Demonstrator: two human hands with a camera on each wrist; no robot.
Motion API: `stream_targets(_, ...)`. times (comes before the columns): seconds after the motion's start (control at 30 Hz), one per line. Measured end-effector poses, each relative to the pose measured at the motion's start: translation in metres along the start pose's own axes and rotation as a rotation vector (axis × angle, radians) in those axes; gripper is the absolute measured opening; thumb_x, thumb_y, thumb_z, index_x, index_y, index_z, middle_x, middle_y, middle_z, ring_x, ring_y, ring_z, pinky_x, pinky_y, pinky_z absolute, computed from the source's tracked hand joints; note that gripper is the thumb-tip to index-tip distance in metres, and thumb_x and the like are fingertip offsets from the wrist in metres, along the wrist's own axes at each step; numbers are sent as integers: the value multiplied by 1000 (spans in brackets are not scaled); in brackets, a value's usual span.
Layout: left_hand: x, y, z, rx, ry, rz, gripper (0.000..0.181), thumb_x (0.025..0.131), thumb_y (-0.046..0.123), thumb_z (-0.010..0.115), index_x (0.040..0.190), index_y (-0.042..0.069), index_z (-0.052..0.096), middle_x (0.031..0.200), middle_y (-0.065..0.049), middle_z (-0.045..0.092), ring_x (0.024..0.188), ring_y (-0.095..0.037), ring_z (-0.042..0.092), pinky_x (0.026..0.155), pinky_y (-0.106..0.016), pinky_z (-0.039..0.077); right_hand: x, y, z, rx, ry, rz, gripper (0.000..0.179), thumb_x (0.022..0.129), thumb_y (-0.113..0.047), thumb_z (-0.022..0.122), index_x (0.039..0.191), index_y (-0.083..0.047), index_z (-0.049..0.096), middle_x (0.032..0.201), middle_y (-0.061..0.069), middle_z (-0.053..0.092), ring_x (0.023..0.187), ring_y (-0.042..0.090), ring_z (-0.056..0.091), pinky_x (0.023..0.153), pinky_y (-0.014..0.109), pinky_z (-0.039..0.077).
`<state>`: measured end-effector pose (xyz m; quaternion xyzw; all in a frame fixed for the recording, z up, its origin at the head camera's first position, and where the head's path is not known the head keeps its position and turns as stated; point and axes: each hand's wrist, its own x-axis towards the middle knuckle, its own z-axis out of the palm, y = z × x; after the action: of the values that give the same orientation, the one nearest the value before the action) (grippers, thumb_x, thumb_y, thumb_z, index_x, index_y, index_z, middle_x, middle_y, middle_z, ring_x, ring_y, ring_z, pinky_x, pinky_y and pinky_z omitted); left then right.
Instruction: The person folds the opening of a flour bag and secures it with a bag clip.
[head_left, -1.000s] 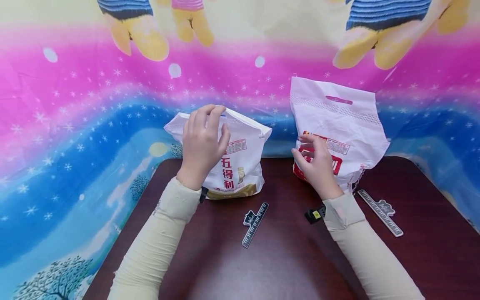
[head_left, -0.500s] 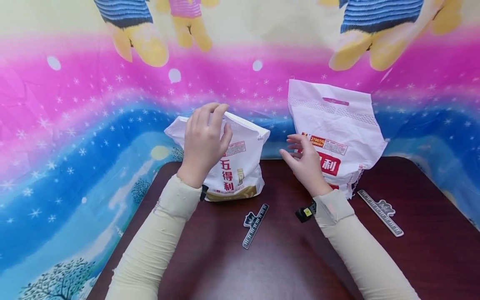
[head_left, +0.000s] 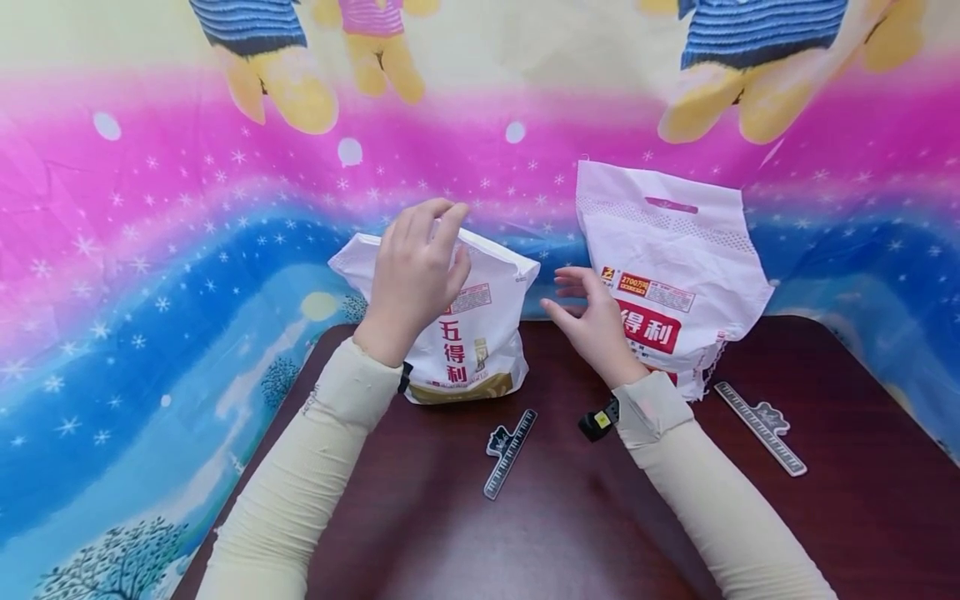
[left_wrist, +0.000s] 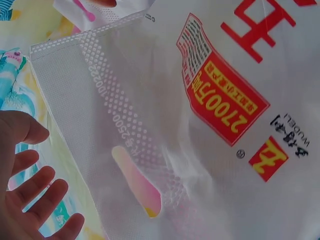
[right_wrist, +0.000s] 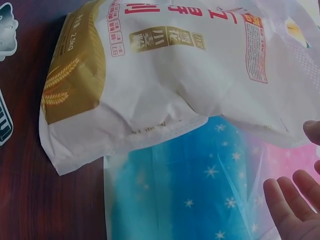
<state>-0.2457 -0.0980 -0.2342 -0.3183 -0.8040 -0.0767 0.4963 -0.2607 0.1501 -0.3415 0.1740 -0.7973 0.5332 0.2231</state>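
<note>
A white flour bag (head_left: 487, 333) with red characters and a gold base stands upright at the left of the table. My left hand (head_left: 418, 279) is at its top edge, fingers loosely bent; in the left wrist view, the left hand (left_wrist: 30, 185) is apart from the bag's handle slot, holding nothing. My right hand (head_left: 596, 329) hovers between the bags, its fingers relaxed and spread. The right wrist view shows the right hand (right_wrist: 297, 205) near the same bag (right_wrist: 150, 75), apart from it. Behind my right hand leans a second white bag (head_left: 675, 250) with a red label.
Two clips with a piano-key pattern lie on the dark table (head_left: 450, 533): one clip (head_left: 510, 454) before the left bag, another clip (head_left: 761, 429) right of the second bag. A colourful printed cloth (head_left: 262, 167) hangs behind the table.
My right hand has moved left, away from the second bag's front, uncovering more of its red label. My left hand has shifted slightly right and up along the left bag's top.
</note>
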Motion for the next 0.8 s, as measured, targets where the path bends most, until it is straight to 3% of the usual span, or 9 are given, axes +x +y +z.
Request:
stream_targets(0.27, 7, -5, -4, 33, -165, -17, 42, 95, 15, 67, 134, 5, 60, 132, -18, 60, 123, -35, 55, 104, -50, 46, 6, 3, 10, 41, -14, 32, 49, 95, -15, 73, 137, -2, 52, 134, 16, 58, 119, 31, 60, 99, 49, 52)
stream_targets(0.47, 8, -5, -3, 49, -255, -25, 36, 96, 18, 66, 130, 6, 64, 130, -16, 62, 122, -35, 56, 105, -52, 45, 12, 5, 14, 131, -7, 67, 47, 96, -19, 72, 137, -5, 53, 132, 13, 60, 118, 27, 61, 100, 45, 52)
stream_targets(0.6, 8, -5, -2, 43, -288, -21, 35, 96, 18, 66, 129, 7, 64, 129, -16, 63, 123, -35, 56, 105, -53, 44, 16, 4, 18, 163, -12, 85, 44, 97, -17, 71, 136, -5, 54, 132, 13, 60, 118, 28, 61, 99, 43, 53)
stream_targets(0.8, 9, -7, 2, 36, -281, -23, 32, 96, 17, 66, 127, 7, 65, 128, -15, 64, 122, -34, 57, 105, -52, 45, 17, -12, 20, 167, -41, 124, 40, 99, -9, 65, 136, 1, 53, 136, 19, 58, 123, 34, 58, 103, 49, 50)
